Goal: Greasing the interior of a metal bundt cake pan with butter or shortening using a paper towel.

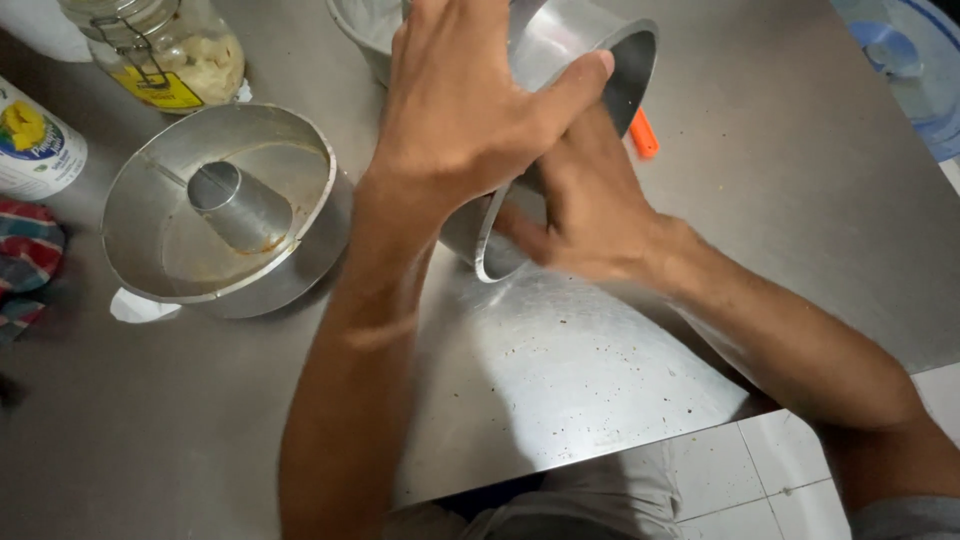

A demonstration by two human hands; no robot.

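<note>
I see my left hand (pixel 470 100) wrapped over the top of a metal ring (pixel 560 130), a tall open-ended pan wall tilted on its side above the steel table (pixel 760 190), with the thumb stretched along its far rim; the fingers are clamped on its outer wall. My right hand (pixel 585 205) comes in from below and presses against the ring's near side, fingers curled at the lower rim, though they blur and I cannot tell whether they reach inside it or only grip the edge. The ring is held between both hands, near the table's middle, its lower edge close to the surface; I cannot tell if it touches. To the left, well apart, stands a tube pan (pixel 225 210) with a central cone and greasy smears on its floor. Behind that sits a glass jar (pixel 165 50) with a wire clasp and pale contents, and a white bottle (pixel 35 145) lies at the left edge above a checked cloth (pixel 25 250). An orange object (pixel 644 132) peeks out just beside the ring's right side. A blue tub (pixel 915 60) shows at top right.
</note>
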